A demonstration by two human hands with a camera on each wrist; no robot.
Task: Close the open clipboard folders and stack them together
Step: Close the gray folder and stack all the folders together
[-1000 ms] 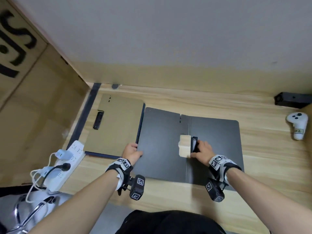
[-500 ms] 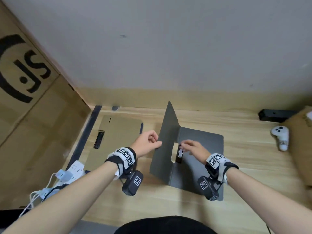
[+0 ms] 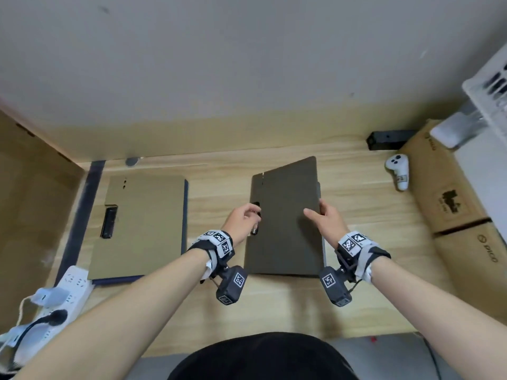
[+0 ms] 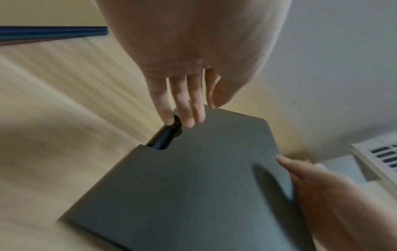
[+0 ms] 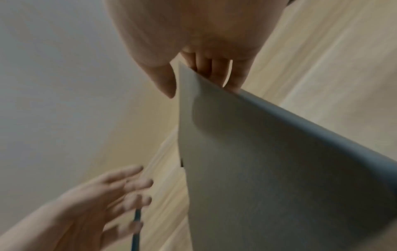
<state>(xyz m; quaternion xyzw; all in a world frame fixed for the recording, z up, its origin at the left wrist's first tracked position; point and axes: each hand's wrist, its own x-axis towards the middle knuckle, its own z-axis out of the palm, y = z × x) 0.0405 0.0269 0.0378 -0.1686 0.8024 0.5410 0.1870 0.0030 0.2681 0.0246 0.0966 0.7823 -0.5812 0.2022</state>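
A dark grey clipboard folder (image 3: 285,229) lies mid-table, its cover folded over and still slightly raised along the right edge. My right hand (image 3: 315,212) pinches that edge of the cover (image 5: 257,152), thumb on top and fingers (image 5: 234,79) beneath. At the spine side, my left hand (image 3: 253,212) has straight fingers (image 4: 161,105) that touch the folder's black clip (image 4: 165,139). A tan folder (image 3: 145,223) lies shut to the left, apart from the grey one, with its own black clip (image 3: 109,223) on the left edge.
The wooden table (image 3: 274,305) ends at a wall behind. A power strip (image 3: 68,289) with plugs sits at front left. A white controller (image 3: 399,171), a black box (image 3: 389,139) and cardboard boxes (image 3: 452,201) stand at the right.
The grey folder's cover swung from upright over to the right and is nearly down. My right hand went from the clip to the cover's right edge; my left hand moved to the clip.
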